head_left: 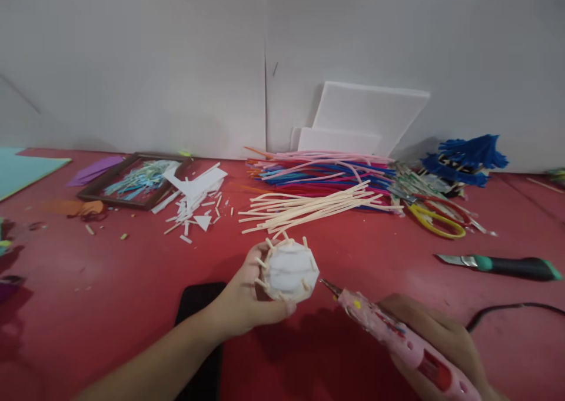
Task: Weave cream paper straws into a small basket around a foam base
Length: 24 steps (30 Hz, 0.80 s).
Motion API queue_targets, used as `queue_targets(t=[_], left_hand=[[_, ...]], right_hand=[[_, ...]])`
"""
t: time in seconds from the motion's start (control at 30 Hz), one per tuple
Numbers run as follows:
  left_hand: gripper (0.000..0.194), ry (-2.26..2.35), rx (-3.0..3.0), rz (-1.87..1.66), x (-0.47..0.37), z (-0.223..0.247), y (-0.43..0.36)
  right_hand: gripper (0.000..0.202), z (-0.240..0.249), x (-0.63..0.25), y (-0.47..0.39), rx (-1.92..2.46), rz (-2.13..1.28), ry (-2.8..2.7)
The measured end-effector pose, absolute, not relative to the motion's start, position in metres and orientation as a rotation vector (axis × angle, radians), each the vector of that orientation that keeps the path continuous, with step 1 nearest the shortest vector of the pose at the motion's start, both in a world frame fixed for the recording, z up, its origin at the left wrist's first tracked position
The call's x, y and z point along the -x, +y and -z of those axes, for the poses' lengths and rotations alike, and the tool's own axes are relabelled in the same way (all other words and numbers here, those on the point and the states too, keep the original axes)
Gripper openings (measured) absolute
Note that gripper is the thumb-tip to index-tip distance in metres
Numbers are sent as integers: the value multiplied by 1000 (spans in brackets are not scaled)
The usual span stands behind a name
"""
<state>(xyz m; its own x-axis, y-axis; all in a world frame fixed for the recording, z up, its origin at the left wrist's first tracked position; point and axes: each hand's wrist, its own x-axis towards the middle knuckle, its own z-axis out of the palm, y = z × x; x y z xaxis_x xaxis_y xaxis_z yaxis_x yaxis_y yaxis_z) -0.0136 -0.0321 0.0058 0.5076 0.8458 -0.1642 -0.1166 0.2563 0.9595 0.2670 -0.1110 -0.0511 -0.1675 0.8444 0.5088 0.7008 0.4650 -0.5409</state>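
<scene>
Fingers and thumb of my left hand (242, 295) grip the rim of a small white many-sided piece (289, 271), which looks like paper or foam board. Short cream pipe-cleaner stubs stick out around its edge. In my right hand (435, 336) is a pink hot glue gun (379, 321), pointing up and left. Its metal nozzle is very close to the right edge of the white piece; whether they touch I cannot tell. Part of my right hand is hidden behind the glue gun.
Cream pipe cleaners (304, 206) lie before a coloured bundle (326, 166). At right are yellow-handled scissors (436, 221), a green-and-black utility knife (498, 265) and a black cord (512, 308). White scraps (196, 192) and a brown frame (119, 202) sit left. Under my left forearm lies a black phone-like slab (200, 304).
</scene>
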Motion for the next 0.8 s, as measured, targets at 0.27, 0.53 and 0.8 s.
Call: queue_targets(t=[0.27,0.53,0.8], left_hand=[[93,809,-1261,-760,14,-3,-32],[96,785,-1261,-755,14,0,-31],[94,801,-1269,-723,15,-5,-31]], right_hand=[[27,36,-272,-113,1146,-156,-2006],[31,29,-266,-114,1131,-178,-2052],[32,23,-264,-110,1093,-143,-2077]])
